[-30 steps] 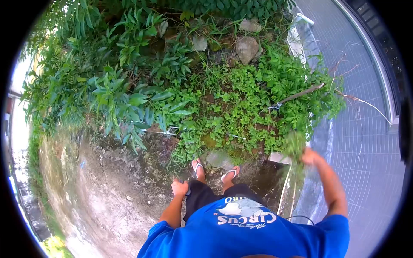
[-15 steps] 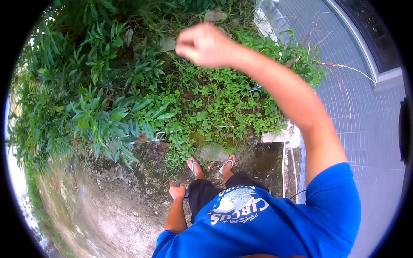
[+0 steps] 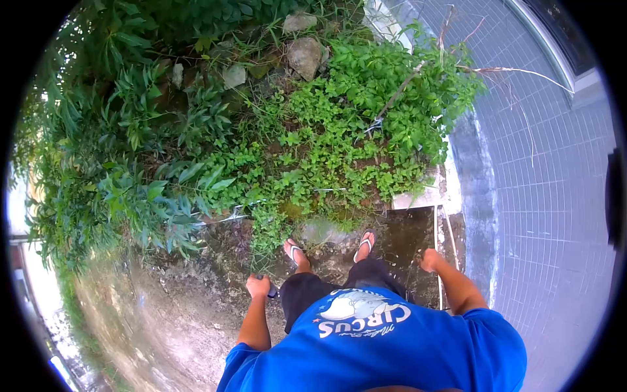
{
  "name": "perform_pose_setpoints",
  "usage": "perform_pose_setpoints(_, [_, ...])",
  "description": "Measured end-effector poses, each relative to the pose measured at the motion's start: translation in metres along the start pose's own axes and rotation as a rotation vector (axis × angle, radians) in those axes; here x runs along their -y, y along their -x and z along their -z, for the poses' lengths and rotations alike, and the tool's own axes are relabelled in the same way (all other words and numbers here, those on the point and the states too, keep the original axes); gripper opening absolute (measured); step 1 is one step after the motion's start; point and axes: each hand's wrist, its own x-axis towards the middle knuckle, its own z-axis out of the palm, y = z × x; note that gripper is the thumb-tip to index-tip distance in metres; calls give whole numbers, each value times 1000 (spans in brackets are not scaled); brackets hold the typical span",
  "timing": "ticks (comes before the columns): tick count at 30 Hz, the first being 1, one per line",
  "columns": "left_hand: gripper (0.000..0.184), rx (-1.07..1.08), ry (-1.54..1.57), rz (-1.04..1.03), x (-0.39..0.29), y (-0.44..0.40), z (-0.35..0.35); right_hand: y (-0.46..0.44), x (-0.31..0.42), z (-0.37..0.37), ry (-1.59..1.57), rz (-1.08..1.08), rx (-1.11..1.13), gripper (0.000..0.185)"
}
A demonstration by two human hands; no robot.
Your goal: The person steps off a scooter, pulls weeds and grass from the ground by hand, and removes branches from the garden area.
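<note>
My left hand (image 3: 258, 285) hangs low beside my left leg, its fingers curled. A small dark object (image 3: 272, 291) shows at its inner edge; I cannot tell its kind. My right hand (image 3: 430, 260) hangs on the other side, closed, near the pale pipes (image 3: 439, 281). Whatever it may hold is hidden. Both hands are apart from the plants. In front of my feet, low green plants (image 3: 313, 147) cover a garden bed, with a thin stick (image 3: 401, 91) standing among them.
Flip-flops (image 3: 365, 245) are on my feet at the bed's edge. Rocks (image 3: 305, 57) lie farther back. Tall leafy shrubs (image 3: 124, 130) crowd the left. A grey tiled surface (image 3: 535, 196) runs along the right, with dry twigs (image 3: 516, 70) reaching over it. Stained concrete (image 3: 176, 313) lies at left.
My right arm, stretched out over the plants before, has come down and back to my right side. My left hand stays low by my leg. My right foot has shifted slightly right.
</note>
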Motion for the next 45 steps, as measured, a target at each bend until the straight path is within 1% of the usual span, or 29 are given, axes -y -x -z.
perform_pose_setpoints(1, [63, 11, 21, 20, -16, 10, -8, -5, -24, -3, -46, 11, -48, 40])
perform_pose_setpoints(2, [62, 22, 37, 34, -33, 17, -15, -9, -35, 10, -66, 13, -55, 40])
perform_pose_setpoints(3, [61, 40, 39, 45, -43, 26, -19, 0, -31, 35, -94, 8, -51, 40])
perform_pose_setpoints(4, [60, 62, -1, 2, -55, 42, -28, 7, -33, 52, -119, 3, -42, 40])
perform_pose_setpoints(6, [57, 92, -49, -82, -98, 65, -53, -2, -51, 67, -200, 50, -241, 38])
perform_pose_setpoints(8, [54, 127, -81, -246, -159, 106, -54, 0, -73, 83, -348, 23, -298, 36])
perform_pose_setpoints(10, [55, 233, -61, -346, -207, 122, -65, 13, -91, 95, -393, -10, -295, 35])
perform_pose_setpoints(11, [55, 203, -32, -412, -229, 130, -74, 16, -103, 104, -407, -20, -302, 34])
perform_pose_setpoints(13, [56, 134, 18, -526, -258, 141, -86, 20, -132, 98, -385, -67, -310, 33])
perform_pose_setpoints(15, [56, 197, -6, -568, -288, 154, -76, 25, -161, 76, -398, -128, -303, 33])
perform_pose_setpoints(16, [56, 231, -18, -598, -301, 157, -72, 15, -187, 52, -374, -122, -291, 34])
perform_pose_setpoints(17, [55, 288, -6, -597, -306, 153, -74, 21, -201, 42, -393, -153, -305, 33])
perform_pose_setpoints(20, [51, 330, -99, -634, -310, 137, -76, 70, -208, 17, -481, -314, -288, 33])
perform_pose_setpoints(21, [47, 314, -172, -645, -301, 120, -89, 85, -211, 16, -500, -370, -277, 33])
perform_pose_setpoints(22, [46, 315, -200, -632, -289, 103, -100, 102, -208, 7, -507, -386, -325, 32])
perform_pose_setpoints(23, [49, 342, -306, -588, -285, 99, -95, 116, -207, -5, -532, -413, -320, 32])
perform_pose_setpoints(25, [55, 323, -396, -482, -259, 75, -111, 136, -212, -32, -585, -445, -303, 32])
perform_pose_setpoints(28, [59, 371, -452, -456, -247, 80, -106, 169, -208, -41, -624, -500, -344, 31])
perform_pose_setpoints(30, [60, 406, -482, -407, -252, 93, -100, 170, -217, -62, -647, -527, -369, 30])
perform_pose_setpoints(32, [53, 394, -555, -427, -269, 110, -98, 165, -234, -81, -675, -537, -412, 30])
perform_pose_setpoints(33, [50, 388, -590, -432, -278, 121, -98, 164, -242, -83, -670, -505, -438, 31])
perform_pose_setpoints(36, [42, 359, -579, -555, -323, 151, -106, 144, -272, -84, -788, -537, -437, 32])
perform_pose_setpoints(37, [30, 286, -525, -710, -322, 134, -135, 137, -286, -80, -759, -504, -459, 31])
perform_pose_setpoints(39, [26, 292, -366, -810, -373, 159, -148, 122, -317, -57, -699, -441, -520, 29])
perform_pose_setpoints(40, [24, 300, -309, -851, -398, 178, -150, 119, -332, -48, -733, -435, -527, 28])
perform_pose_setpoints(42, [16, 138, -284, -932, -463, 220, -159, 110, -371, -5, -782, -414, -545, 26])
perform_pose_setpoints(43, [18, 150, -195, -969, -498, 234, -163, 101, -396, 6, -737, -353, -607, 26])
perform_pose_setpoints(44, [22, 170, -110, -1001, -528, 250, -166, 96, -419, 21, -769, -343, -650, 29])
perform_pose_setpoints(45, [26, 192, -35, -979, -568, 286, -153, 96, -440, 40, -801, -339, -683, 32])
